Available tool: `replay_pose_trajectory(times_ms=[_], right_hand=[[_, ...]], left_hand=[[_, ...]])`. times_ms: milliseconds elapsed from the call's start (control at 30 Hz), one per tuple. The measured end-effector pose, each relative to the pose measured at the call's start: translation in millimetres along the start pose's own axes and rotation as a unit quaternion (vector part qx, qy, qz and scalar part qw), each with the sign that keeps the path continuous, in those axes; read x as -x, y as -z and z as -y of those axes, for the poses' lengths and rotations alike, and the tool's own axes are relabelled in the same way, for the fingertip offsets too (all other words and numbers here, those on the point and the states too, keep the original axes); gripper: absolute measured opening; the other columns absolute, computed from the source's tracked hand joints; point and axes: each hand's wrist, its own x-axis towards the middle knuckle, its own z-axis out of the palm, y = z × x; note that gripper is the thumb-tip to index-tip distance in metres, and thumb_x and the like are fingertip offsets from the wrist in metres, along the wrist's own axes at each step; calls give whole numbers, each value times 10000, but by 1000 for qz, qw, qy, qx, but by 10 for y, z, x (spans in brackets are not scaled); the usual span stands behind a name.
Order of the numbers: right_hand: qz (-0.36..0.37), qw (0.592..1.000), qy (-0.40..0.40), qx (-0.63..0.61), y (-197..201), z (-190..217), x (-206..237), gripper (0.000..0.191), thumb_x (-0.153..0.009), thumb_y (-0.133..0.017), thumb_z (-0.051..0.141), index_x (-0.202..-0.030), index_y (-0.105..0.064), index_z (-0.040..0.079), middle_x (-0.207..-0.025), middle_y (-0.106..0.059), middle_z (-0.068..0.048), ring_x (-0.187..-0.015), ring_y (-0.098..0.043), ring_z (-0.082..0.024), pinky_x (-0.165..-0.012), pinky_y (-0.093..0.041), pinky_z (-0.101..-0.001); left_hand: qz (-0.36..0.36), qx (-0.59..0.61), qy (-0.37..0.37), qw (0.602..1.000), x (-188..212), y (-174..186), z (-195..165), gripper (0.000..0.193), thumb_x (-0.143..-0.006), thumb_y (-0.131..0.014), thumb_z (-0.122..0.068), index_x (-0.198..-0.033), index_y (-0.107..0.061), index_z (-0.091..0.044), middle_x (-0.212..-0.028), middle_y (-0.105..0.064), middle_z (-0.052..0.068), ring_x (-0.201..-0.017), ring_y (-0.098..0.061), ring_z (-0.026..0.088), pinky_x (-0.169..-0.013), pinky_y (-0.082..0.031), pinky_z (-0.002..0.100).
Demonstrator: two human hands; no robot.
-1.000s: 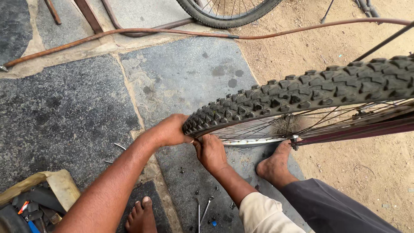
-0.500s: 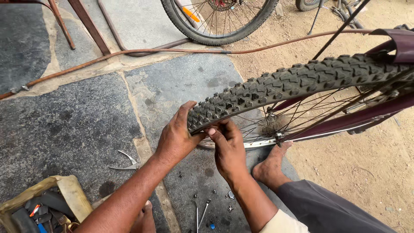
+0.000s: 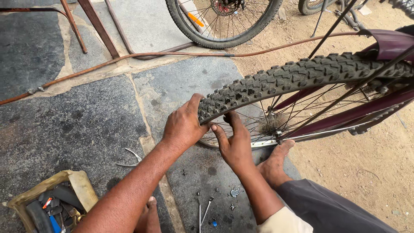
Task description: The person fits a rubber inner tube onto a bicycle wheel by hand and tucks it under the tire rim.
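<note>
both hands hold the knobby tyre [image 3: 276,84]: left hand [image 3: 183,125] clamped over its end, right hand [image 3: 235,144] gripping just beneath.

Outdoor bicycle repair spot: wheels [image 3: 224,21], toolbox [image 3: 51,203].

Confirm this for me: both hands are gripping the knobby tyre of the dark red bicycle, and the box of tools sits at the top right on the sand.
One thing is wrong. The head view shows the box of tools at the bottom left on the stone paving, not at the top right on the sand. The rest holds: the left hand and the right hand both grip the knobby tyre of the dark red bicycle.
</note>
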Motion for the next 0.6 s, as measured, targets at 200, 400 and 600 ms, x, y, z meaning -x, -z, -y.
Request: replay_pose_trajectory(times_ms=[200,400,600], right_hand=[[118,933,-116,-319,-216,-378,-247,426,-975,-730,221,-1310,-589,-1,-1197,-719,-101,-1107,-672,-182,-1003,-531,-340],[38,941,-132,-310,-449,-568,-215,390,-916,-824,222,-1177,-654,-13,-1062,-737,-83,-981,-665,-160,-886,-543,-315],[5,958,-77,-275,-531,-596,-177,375,-936,-800,249,-1172,-625,17,-1072,-727,-41,-1029,-678,-137,-936,-546,-290]], left_hand=[[131,42,-27,990,-233,189,120,728,-702,-829,-177,-1355,-523,-87,-876,-750,159,-884,-770,318,-826,-604,437],[193,2,-62,979,-407,233,179,672,-665,-825,-207,-1275,-563,-105,-920,-746,158,-934,-739,352,-851,-582,466],[234,-10,-101,967,-520,219,252,584,-684,-798,-216,-1227,-607,-114,-987,-746,184,-974,-714,399,-863,-569,492]])
